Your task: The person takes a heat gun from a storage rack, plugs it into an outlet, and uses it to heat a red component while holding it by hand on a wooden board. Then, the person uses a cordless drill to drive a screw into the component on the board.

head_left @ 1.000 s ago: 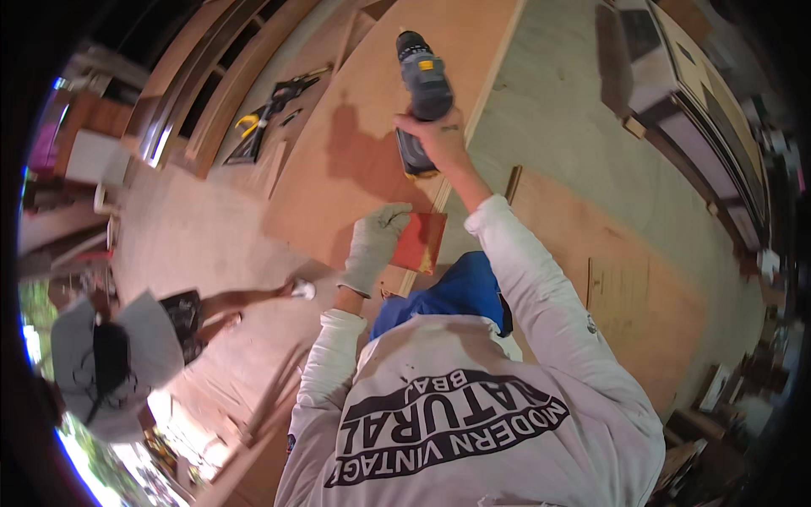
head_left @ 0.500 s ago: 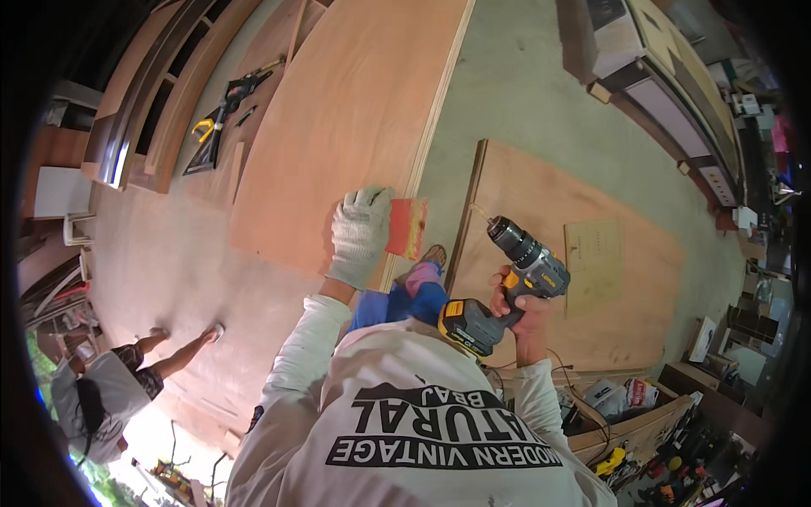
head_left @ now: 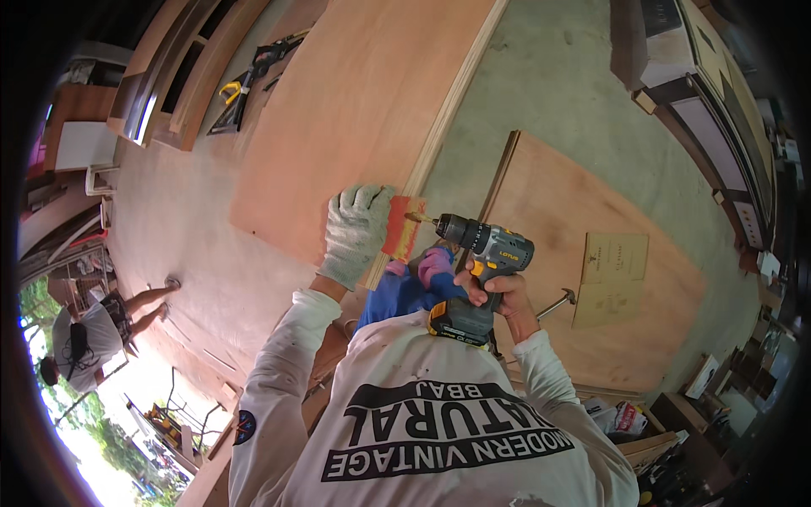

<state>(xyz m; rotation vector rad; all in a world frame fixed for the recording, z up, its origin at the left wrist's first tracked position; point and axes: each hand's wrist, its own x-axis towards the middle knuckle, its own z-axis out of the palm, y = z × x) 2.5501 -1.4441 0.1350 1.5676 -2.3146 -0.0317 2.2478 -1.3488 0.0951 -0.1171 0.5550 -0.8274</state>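
Note:
A grey knit work glove covers my left hand (head_left: 355, 232), which lies on the near end of a large reddish wooden panel (head_left: 338, 127). Its fingers are curled, gripping a flat red and yellow piece (head_left: 400, 230) against the panel's right edge. My bare right hand (head_left: 505, 291) is wrapped round the handle of a grey and black cordless drill (head_left: 500, 251). The drill points left, and the tip of its bit (head_left: 417, 217) is at the red and yellow piece; whether they touch I cannot tell.
Right of me lies another wooden panel (head_left: 591, 194) bearing a flat cardboard piece (head_left: 614, 266), with a hammer (head_left: 557, 302) nearby. A black and yellow tool (head_left: 241, 91) lies beyond the large panel. Another person (head_left: 89, 338) walks at the far left. Cabinets (head_left: 697, 110) stand at right.
My right hand has brought the drill leftward, levelling it so the bit reaches the red and yellow piece. My left hand keeps its grip. The other person has walked farther off, and the view has shifted.

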